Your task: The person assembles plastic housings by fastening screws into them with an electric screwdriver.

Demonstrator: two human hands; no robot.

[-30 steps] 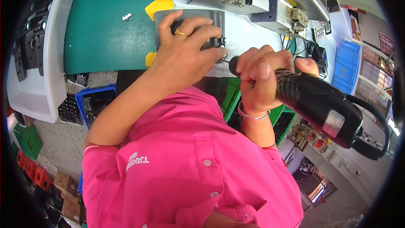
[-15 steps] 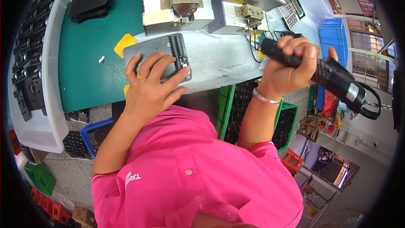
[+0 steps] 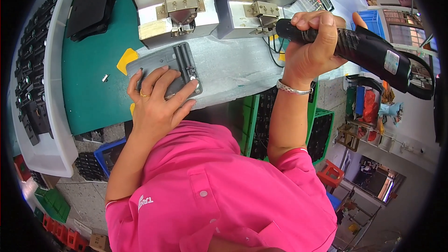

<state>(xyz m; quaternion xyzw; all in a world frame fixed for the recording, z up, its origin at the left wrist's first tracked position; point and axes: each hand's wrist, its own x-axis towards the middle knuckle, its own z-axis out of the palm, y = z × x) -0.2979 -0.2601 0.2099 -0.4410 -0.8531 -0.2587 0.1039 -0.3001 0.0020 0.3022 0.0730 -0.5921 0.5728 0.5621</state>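
Note:
My left hand (image 3: 158, 98) lies on a flat grey fixture plate (image 3: 156, 58), fingers spread and bent a little. Along the plate's right side is a black ribbed plastic part (image 3: 185, 60). My index fingertip touches that part's lower end, beside a small silver round piece. What may lie under the palm is hidden. Raised at the right, my right hand (image 3: 317, 42) wraps round a black electric screwdriver (image 3: 373, 56), its grip bound in shiny tape. A hanging loop shows at its right end, and its narrower left end points toward the machines, clear of the plate.
Two grey screw-feeding machines (image 3: 182, 11) (image 3: 261, 11) stand behind the plate. A small white-and-black piece (image 3: 105, 78) lies on the green mat (image 3: 86, 98). Stacked black panels (image 3: 93, 7) sit far left. A white bin (image 3: 58, 126) of black parts borders the mat.
The whole view has shifted, so the bench sits further left. My right hand has lifted the screwdriver slightly up and away to the right. My left hand stays on the plate.

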